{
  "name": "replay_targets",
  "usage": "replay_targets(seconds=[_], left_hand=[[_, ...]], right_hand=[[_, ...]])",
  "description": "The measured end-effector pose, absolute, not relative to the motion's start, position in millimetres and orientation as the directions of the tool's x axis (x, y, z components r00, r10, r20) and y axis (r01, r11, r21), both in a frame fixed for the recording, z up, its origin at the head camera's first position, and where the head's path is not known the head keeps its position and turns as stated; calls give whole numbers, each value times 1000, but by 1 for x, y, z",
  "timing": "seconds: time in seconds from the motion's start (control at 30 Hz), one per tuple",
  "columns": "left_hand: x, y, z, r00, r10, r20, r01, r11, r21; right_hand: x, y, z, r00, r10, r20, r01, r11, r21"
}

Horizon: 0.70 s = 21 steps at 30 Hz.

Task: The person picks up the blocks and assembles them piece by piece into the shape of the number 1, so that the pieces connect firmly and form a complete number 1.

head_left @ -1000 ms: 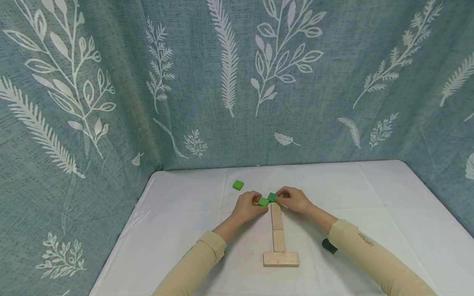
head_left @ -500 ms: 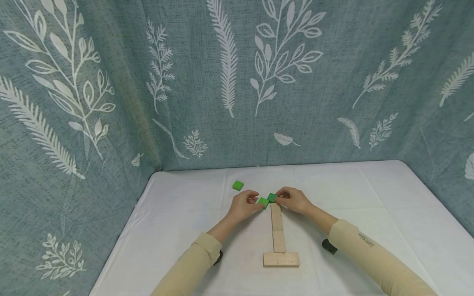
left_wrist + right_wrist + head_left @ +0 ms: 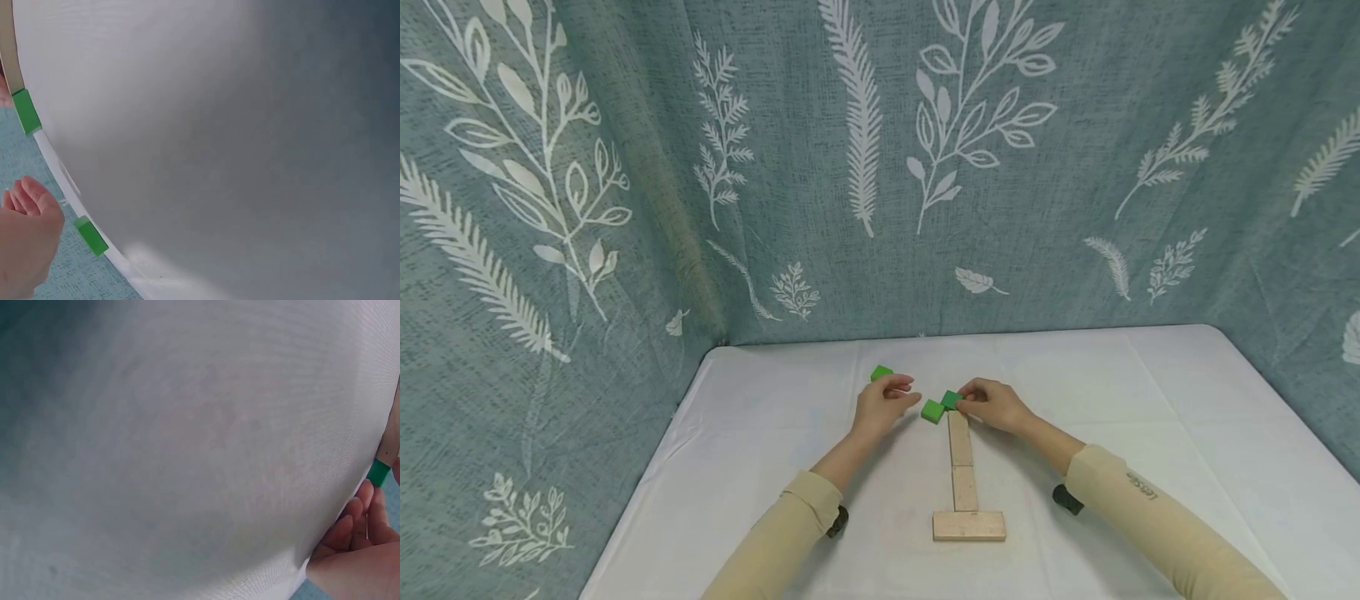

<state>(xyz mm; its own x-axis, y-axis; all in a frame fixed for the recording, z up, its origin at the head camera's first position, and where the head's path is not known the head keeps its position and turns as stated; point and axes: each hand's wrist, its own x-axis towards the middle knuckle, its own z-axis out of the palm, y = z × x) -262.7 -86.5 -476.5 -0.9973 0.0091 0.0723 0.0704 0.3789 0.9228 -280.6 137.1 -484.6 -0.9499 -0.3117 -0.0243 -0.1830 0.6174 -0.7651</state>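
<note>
My right hand [image 3: 997, 406] pinches a dark green block [image 3: 951, 400] just beyond the end of a row of pale wooden planks. A lighter green block [image 3: 932, 412] lies close to its left, corner toward it. My left hand [image 3: 877, 412] is off that block, thumb and fingers parted with nothing between them. Its fingers partly cover another light green block [image 3: 881, 372] farther back; in the left wrist view this block [image 3: 92, 236] shows beside the hand. In the right wrist view, fingertips [image 3: 367, 490] meet the dark green block's edge.
Two wooden planks [image 3: 959, 440] run end to end toward me, and a crosswise plank [image 3: 968, 526] sits at their near end. A white cloth [image 3: 1090, 375] covers the table. Patterned curtains [image 3: 880, 275] hang behind and at both sides.
My left hand has let go of the nearer light green block and moved left and back toward the farther one. My right hand has stayed on the dark green block.
</note>
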Motion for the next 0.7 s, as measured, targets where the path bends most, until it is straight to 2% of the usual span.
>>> replay_targets(seconds=[0.4,0.7], left_hand=[[-269,-91,-473,-985,-174,21,-19,224,974],[-275,-103,-475,-973,-223,-61,-92,135,987]], right_hand=[[-280,138,-486,-946,-324,-12,-196,601,-775],[-278,137,-483,-946,-322,-19,-189,601,-777]])
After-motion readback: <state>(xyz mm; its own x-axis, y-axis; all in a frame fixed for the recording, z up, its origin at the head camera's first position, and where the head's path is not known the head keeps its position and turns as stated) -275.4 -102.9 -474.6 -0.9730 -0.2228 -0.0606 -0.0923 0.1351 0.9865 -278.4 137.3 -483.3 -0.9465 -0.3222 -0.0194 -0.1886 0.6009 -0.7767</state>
